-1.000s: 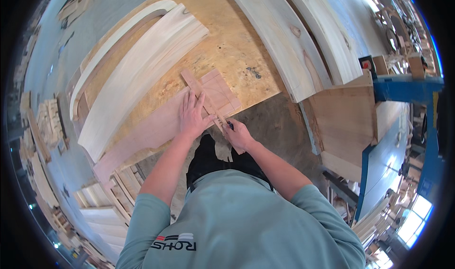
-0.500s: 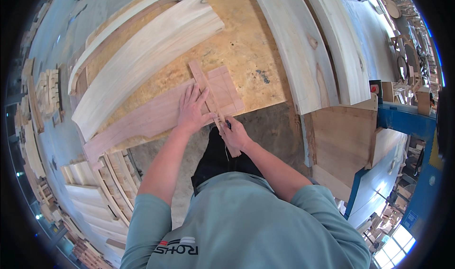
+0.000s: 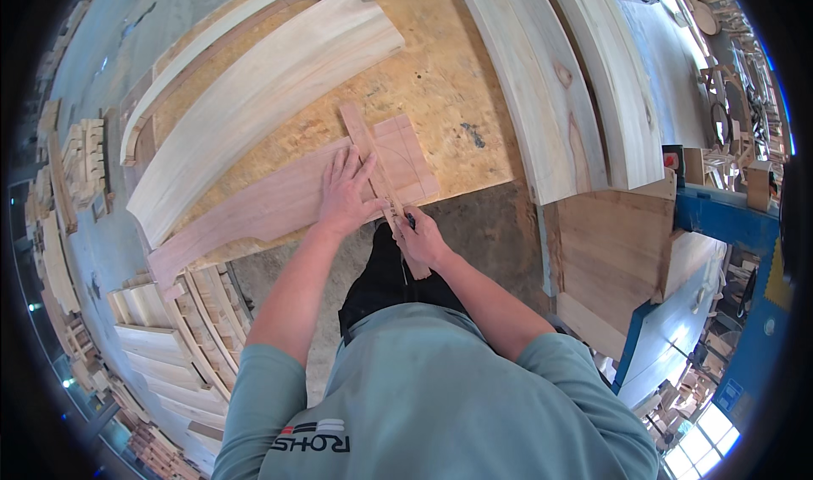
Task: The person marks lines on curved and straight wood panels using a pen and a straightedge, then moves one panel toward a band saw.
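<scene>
A person in a grey-green shirt leans over a chipboard desk [image 3: 440,82], marking out a reddish board [image 3: 279,201] against a narrow wooden strip [image 3: 373,162] used as a straightedge. Nearest the body, the right hand [image 3: 421,236] has its fingers [image 3: 406,226] curled shut around a small dark pencil [image 3: 410,221], the tip meeting the near end of the strip where it overhangs the desk edge. Just beyond, the left hand [image 3: 345,194] lies flat with fingers [image 3: 351,160] spread open, pressing down on the board and holding the strip's left edge in place.

The step in hand appears to be drawing a line along the strip. The next move would call for the left hand to keep the strip from sliding while the pencil runs along its edge, with steady pressure so the line does not wander.

The strip lies tilted across the right end of the board, running away from the person; a faint curved pencil line shows on the board to its right. The board itself rests on the desk, its near edge close to the desk's rim. Farther off, pale curved planks [image 3: 254,99] lie to the left and wider ones [image 3: 542,82] to the right.
</scene>
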Demonstrator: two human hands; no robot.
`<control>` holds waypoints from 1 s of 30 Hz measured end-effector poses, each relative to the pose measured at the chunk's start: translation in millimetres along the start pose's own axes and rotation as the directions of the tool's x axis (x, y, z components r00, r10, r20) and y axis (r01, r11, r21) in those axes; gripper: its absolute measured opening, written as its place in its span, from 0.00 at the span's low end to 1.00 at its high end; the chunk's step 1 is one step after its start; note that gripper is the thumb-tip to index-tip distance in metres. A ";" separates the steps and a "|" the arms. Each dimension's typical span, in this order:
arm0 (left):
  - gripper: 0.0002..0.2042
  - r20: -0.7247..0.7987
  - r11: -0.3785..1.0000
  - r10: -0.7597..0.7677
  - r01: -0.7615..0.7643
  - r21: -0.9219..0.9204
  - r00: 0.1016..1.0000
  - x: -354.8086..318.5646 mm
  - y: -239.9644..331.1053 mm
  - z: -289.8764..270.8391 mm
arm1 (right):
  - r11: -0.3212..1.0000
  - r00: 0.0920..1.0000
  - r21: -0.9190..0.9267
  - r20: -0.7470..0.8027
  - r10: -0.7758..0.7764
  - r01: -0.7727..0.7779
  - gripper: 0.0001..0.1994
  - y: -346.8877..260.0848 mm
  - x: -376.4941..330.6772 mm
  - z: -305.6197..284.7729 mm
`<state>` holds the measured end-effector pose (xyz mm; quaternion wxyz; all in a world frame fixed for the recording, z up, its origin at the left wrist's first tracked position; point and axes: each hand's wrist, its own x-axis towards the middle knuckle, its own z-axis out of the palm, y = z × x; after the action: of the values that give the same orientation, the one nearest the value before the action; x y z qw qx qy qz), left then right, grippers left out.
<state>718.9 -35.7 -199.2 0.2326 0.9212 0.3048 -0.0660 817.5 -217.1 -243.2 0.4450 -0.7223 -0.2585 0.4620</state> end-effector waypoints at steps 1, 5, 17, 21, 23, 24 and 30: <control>0.48 -0.009 1.000 0.002 -0.002 -0.005 1.000 -0.7 -0.6 0.7 | 1.000 1.000 0.011 0.008 0.021 -0.021 0.09 -2.7 -1.8 -0.5; 0.49 -0.018 1.000 0.012 -0.012 -0.020 1.000 -0.9 -1.5 1.7 | 0.998 0.998 0.016 0.041 0.056 -0.056 0.09 -3.9 -1.0 -3.4; 0.48 -0.011 1.000 0.003 -0.003 -0.021 1.000 -1.1 -2.3 3.4 | 1.000 0.999 0.012 0.048 0.014 -0.014 0.09 2.2 1.0 -2.0; 0.48 -0.005 1.000 -0.005 0.005 -0.029 1.000 -0.1 -0.7 2.9 | 0.999 0.999 -0.034 0.036 0.007 -0.006 0.09 1.2 0.8 -3.8; 0.48 -0.008 0.999 -0.003 0.003 -0.037 1.000 -0.7 -0.6 2.7 | 0.999 0.998 -0.023 0.046 0.035 -0.034 0.09 -4.5 -1.3 -5.3; 0.48 -0.009 0.999 -0.002 0.002 -0.041 1.000 -0.9 -0.8 2.6 | 0.999 0.999 -0.025 0.045 0.031 -0.030 0.09 -4.6 -1.2 -4.6; 0.48 -0.015 0.999 0.008 -0.008 -0.037 1.000 -0.5 -0.1 0.8 | 0.998 1.000 0.053 0.020 0.020 -0.021 0.09 18.6 2.5 3.6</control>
<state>718.5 -36.3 -199.8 0.2476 0.9184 0.3040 -0.0528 814.7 -222.4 -261.3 0.4567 -0.7083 -0.2430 0.4803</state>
